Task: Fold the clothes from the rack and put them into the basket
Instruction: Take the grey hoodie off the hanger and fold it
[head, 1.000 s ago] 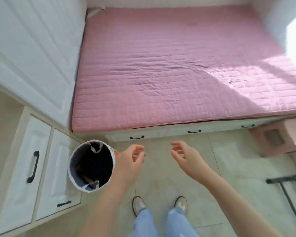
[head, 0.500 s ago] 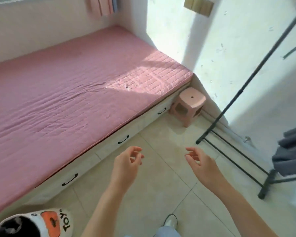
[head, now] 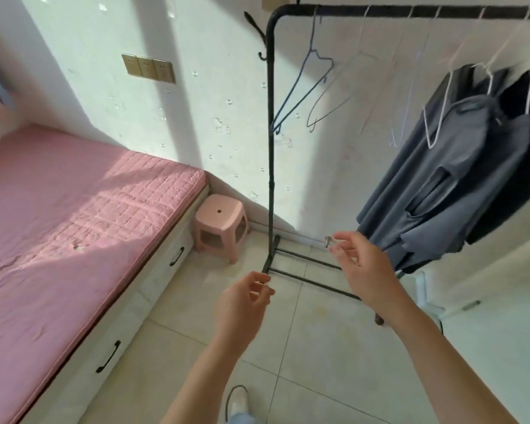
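While both hands are raised in front of the body and hold nothing, the clothes rack [head: 270, 142] stands ahead against the wall, its top rail running to the right edge of the view. The left hand [head: 242, 304] hangs with fingers loosely curled and empty; the right hand [head: 364, 270] is extended further forward with fingers relaxed and slightly spread, also empty. This posture is judged to be a reach in preparation for taking the next garment. Several bare hangers [head: 312, 87] occupy the left part of the rail, which suggests that part of the task is already complete. A grey shirt [head: 447, 179] hangs on a white hanger at the right, with a black garment [head: 520, 142] just behind it, further right. The grey shirt lies above and to the right of the right hand, its lower hem near the fingertips but apart from them. The left hand is well apart from both garments. The basket is not in view. A pink bed [head: 74, 224] lies to the left, presumably the folding surface, with a pink stool [head: 219, 224] between its corner and the rack.
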The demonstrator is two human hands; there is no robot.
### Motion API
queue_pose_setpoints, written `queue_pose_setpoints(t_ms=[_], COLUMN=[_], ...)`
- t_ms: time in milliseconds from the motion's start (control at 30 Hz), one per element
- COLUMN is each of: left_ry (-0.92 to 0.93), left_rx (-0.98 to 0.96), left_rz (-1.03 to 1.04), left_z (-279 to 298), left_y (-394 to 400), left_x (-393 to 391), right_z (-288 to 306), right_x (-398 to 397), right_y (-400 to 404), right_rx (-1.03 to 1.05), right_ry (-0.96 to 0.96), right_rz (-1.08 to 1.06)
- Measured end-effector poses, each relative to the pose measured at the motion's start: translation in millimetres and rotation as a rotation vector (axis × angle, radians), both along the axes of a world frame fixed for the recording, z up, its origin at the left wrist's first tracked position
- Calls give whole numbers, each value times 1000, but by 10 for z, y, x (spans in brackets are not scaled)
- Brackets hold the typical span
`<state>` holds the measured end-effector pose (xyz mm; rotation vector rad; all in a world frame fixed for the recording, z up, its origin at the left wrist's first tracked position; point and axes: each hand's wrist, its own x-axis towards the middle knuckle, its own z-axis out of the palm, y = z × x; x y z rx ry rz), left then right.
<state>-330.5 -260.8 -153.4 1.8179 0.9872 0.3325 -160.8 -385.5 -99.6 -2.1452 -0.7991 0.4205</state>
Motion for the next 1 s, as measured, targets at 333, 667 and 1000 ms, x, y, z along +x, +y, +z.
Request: queue_pose_setpoints(t_ms=[333,667,1000], left_ry=[-88,-208,-264], left_rx=[29,105,223], left_rz=[-346,-586,-515], left_z=[195,684,838], left_y=[-5,-379,-983], left_x=[1998,3594,4723], right_z=[554,990,1163], right_x=[1655,3124,4266], right_y=[-95,-196,-197], right_rx=[113,276,258], right_ry=[-124,-148,29], right_rz=[-246,-489,-536])
